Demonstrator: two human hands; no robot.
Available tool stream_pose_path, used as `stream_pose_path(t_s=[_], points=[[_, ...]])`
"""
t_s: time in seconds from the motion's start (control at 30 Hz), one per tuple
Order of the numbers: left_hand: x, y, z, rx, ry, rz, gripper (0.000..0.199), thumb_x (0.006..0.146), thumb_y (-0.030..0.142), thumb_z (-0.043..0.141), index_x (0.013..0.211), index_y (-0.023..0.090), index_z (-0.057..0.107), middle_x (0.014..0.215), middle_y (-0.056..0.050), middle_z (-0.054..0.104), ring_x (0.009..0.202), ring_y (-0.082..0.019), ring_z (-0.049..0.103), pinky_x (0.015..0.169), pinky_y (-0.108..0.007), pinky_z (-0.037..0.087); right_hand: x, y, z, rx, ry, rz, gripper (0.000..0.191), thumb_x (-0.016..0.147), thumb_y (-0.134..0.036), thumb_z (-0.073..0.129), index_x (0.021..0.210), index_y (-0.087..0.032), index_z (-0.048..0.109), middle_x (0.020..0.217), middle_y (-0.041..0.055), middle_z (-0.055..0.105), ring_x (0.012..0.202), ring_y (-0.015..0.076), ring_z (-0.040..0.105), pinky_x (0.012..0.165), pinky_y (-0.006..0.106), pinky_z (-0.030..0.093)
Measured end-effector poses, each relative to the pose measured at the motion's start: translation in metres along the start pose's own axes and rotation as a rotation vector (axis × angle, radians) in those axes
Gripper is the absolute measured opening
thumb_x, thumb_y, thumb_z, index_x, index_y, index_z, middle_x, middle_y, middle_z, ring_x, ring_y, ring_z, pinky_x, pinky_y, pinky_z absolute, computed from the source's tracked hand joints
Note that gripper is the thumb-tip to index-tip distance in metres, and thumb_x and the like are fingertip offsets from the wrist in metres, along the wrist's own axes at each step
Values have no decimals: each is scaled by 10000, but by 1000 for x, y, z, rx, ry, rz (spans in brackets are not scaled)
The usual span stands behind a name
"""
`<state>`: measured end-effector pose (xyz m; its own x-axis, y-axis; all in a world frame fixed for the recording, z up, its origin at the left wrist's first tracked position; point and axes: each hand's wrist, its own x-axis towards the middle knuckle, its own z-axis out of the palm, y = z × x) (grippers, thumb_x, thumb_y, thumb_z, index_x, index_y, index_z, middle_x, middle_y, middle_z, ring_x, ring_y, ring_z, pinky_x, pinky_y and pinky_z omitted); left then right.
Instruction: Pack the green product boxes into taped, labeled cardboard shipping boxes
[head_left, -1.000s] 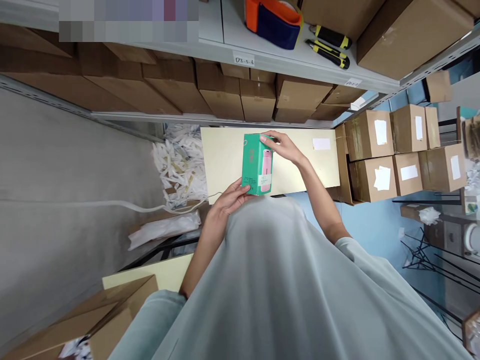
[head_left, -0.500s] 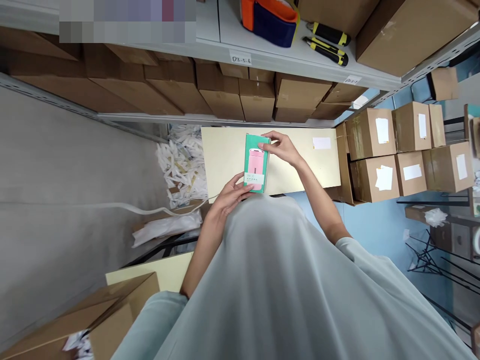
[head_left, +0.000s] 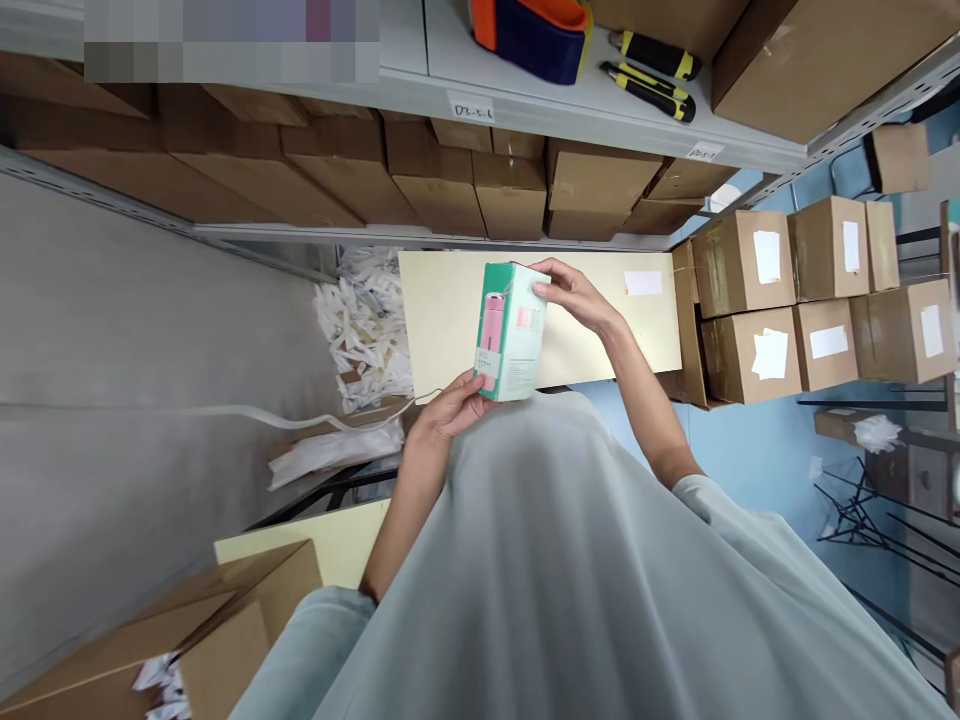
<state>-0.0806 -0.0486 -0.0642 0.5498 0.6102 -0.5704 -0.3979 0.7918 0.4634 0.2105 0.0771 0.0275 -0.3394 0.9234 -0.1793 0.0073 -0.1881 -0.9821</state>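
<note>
Held carton: a green-and-white cardboard carton (head_left: 512, 335), printed with a pink bottle, near the centre of the frame, in front of the cream counter (head_left: 585, 345); its contents are hidden.
Left hand: the left hand (head_left: 456, 404) has its grip on the carton's lower left corner, thumb on the printed face, fingers underneath.
Right hand: the right hand (head_left: 574, 295) pinches the upper right corner, thumb on the white side, fingers behind the top edge.
Open container: a large open brown cardboard box (head_left: 225, 655), lower left of the frame, holds crumpled white paper (head_left: 166, 690).
Shelf: the grey metal shelf (head_left: 577, 125) at the top carries yellow-and-black cutters (head_left: 652, 88) and an orange-and-navy band (head_left: 532, 40); brown cardboard boxes (head_left: 435, 195) line the level below, contents hidden.
Right of frame: stacked brown cartons with white labels (head_left: 735, 355), insides not visible.
Left of counter: a heap of white paper strips (head_left: 367, 335).
</note>
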Motion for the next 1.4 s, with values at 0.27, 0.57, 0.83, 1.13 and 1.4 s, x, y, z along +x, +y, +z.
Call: stream_pose_path(t_s=[0.27, 0.57, 0.83, 1.13, 1.4], points=[[-2, 8, 0, 56, -20, 17, 856, 778, 310, 1069, 1555, 236, 717, 1396, -160, 856, 1276, -346, 845, 1076, -405, 710, 5, -6, 5, -21, 30, 17, 670, 748, -718, 1007, 1125, -246, 719, 1203, 61, 796, 1063, 223, 745, 900, 350, 663], [8, 3, 12, 69, 224, 114, 747, 756, 201, 1045, 1445, 219, 755, 1238, -136, 896, 1039, -265, 883, 919, -334, 726, 12, 10, 10, -147, 213, 90, 704, 679, -791, 990, 1031, -243, 722, 1232, 77, 817, 1016, 214, 735, 807, 326, 685], [1, -6, -10, -49, 142, 29, 657, 819, 295, 967, 1443, 197, 788, 1318, -155, 879, 1221, -375, 858, 969, -412, 749, 3, 2, 6, -69, 73, 43, 779, 771, -914, 902, 1178, -265, 761, 1292, 71, 796, 1114, 235, 747, 920, 344, 676], [-1, 0, -8, -19, 58, 40, 727, 790, 288, 1034, 1463, 193, 777, 1363, -163, 860, 1190, -303, 854, 1047, -377, 704, 5, 6, 12, -114, 107, 82, 707, 772, -816, 935, 1179, -266, 760, 1169, 48, 801, 1090, 237, 750, 864, 335, 686], [6, -3, -2, 0, 141, 46, 605, 809, 206, 1024, 1372, 207, 805, 1310, -122, 874, 1119, -225, 856, 1002, -299, 693, 9, 29, 13, -128, 201, 112, 735, 698, -812, 981, 1120, -247, 771, 1144, 45, 803, 988, 207, 752, 775, 306, 683]])
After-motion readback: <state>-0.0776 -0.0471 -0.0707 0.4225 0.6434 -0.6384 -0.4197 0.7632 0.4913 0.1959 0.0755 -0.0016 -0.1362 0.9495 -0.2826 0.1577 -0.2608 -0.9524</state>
